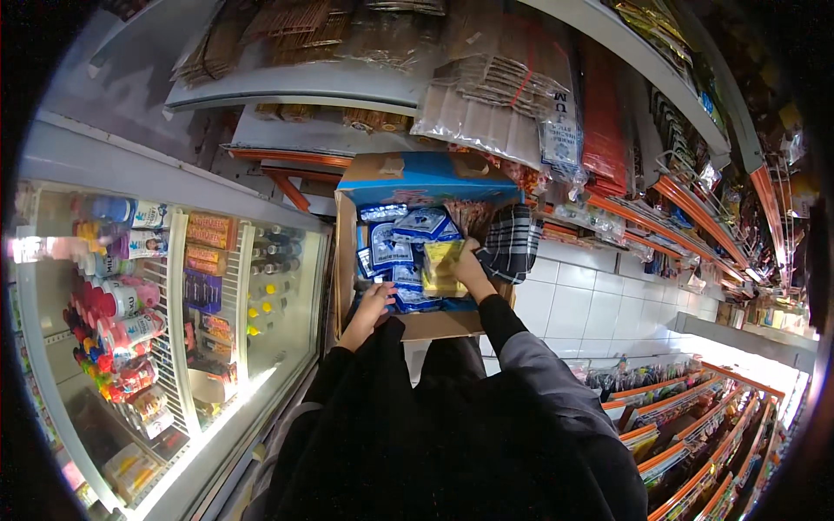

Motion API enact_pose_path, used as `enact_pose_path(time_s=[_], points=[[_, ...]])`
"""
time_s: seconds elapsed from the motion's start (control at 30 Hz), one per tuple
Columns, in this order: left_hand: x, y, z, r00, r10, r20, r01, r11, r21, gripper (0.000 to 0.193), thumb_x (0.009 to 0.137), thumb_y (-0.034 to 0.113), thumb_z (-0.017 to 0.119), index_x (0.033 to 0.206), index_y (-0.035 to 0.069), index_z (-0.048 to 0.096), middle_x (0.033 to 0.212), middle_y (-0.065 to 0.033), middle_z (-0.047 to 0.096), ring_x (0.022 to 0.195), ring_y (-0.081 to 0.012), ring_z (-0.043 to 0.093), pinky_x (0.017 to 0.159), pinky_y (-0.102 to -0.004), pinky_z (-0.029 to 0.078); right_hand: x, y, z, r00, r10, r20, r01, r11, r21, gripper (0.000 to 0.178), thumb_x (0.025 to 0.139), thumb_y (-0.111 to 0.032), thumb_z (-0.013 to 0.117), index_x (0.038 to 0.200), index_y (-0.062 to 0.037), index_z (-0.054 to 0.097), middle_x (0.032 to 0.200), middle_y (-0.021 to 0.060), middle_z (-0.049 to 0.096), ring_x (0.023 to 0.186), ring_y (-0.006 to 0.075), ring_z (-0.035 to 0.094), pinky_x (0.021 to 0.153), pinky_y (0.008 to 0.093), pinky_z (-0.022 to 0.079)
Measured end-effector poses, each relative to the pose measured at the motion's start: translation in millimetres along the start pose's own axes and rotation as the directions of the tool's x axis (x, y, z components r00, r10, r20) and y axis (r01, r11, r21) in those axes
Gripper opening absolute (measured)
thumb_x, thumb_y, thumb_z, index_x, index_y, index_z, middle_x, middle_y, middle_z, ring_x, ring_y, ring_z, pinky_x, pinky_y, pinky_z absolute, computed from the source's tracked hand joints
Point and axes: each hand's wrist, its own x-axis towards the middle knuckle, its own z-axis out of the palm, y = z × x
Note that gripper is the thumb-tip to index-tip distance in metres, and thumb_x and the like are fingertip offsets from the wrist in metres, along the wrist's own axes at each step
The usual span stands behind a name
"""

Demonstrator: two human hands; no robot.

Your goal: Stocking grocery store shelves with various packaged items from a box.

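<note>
A cardboard box (443, 326) with a blue back flap stands open in front of me. Several blue-and-white packets (391, 246) fill it, with a bundle of thin brownish pieces (470, 214) at its back right. My right hand (472, 273) reaches in over the right side and grips a yellow packet (440, 265) by its right edge. At the near left corner, my left hand (369, 314) hovers by the blue packets, fingers loosely bent and apart. A black-and-white checked cloth (512, 243) hangs over the box's right wall.
On the left stands a glass-door fridge (282, 356) holding bottles (130, 326) and boxes. Shelves with plastic-wrapped brown packs (499, 82) rise behind the box. Orange-edged racks (695, 425) of packaged goods line the right, beyond white floor tiles (586, 304).
</note>
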Motion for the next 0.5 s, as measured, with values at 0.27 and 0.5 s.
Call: enact_pose_path(time_s=[0.27, 0.5], points=[[36, 13, 43, 0.982, 0.04, 0.186, -0.063, 0.991, 0.118, 0.034, 0.093, 0.031, 0.035, 0.116, 0.009, 0.047, 0.11, -0.0048, 0.056, 0.098, -0.0182, 0.054, 0.077, -0.0317, 0.04, 122, 185, 28, 0.842, 0.172, -0.512, 0.012, 0.942, 0.336, 0.043, 0.083, -0.031, 0.055, 0.11, -0.0003, 0.043, 0.074, 0.0119, 0.057, 0.06, 0.0254, 0.056, 0.053, 0.0405, 0.045], [43, -62, -8, 0.989, 0.145, -0.009, -0.145, 0.989, -0.015, 0.026, 0.091, 0.022, 0.046, 0.105, 0.002, 0.054, 0.093, -0.0056, 0.059, 0.086, -0.0133, 0.055, 0.072, -0.0258, 0.046, 91, 47, 49, 0.859, -0.036, -0.511, 0.241, 0.909, 0.339, 0.074, 0.064, -0.024, 0.076, 0.119, 0.006, 0.038, 0.108, 0.0248, 0.051, 0.095, 0.0337, 0.053, 0.08, 0.0391, 0.043]])
